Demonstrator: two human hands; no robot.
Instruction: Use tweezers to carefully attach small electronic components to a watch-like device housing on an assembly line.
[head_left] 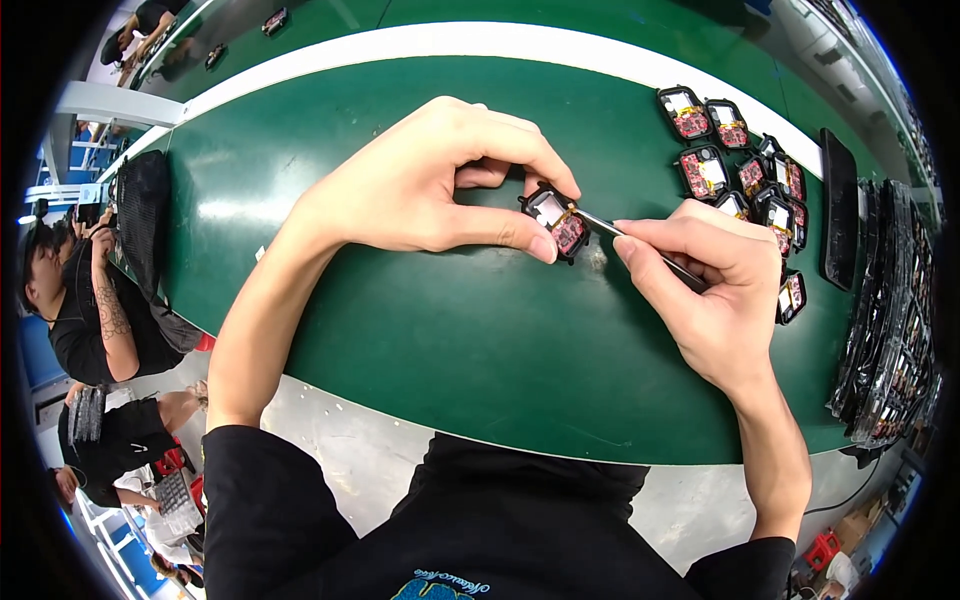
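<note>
At our far left we see one person in black [75,340] with markings along a forearm, and below in the view another person in black [110,435]. Our green table [450,350] fills the middle. Over it our left hand [430,185] curves in, thumb and index finger brought to a narrow gap, with one small black-cased unit [545,212] pinched between them. We have that unit just above the table, right of the view's centre, its inner side facing up and tilted. Its rounded black frame surrounds a pale, squarish part at the upper left and a red circuit board with tiny components at the lower right, with a touch of yellow at its right edge.

Just right of it we see one slim metal tool [600,222], its tip at the unit's edge beside the yellow. Our right hand [715,285] grips the tool tightly like a pen, fingers closed around its shaft.

Farther right we count about ten similar pieces [703,172], though overlaps make that number uncertain; they show pale parts and red boards too. Beyond them lies one black tray [838,210], then one stack of glossy black trays [880,320] at the table's right end.
</note>
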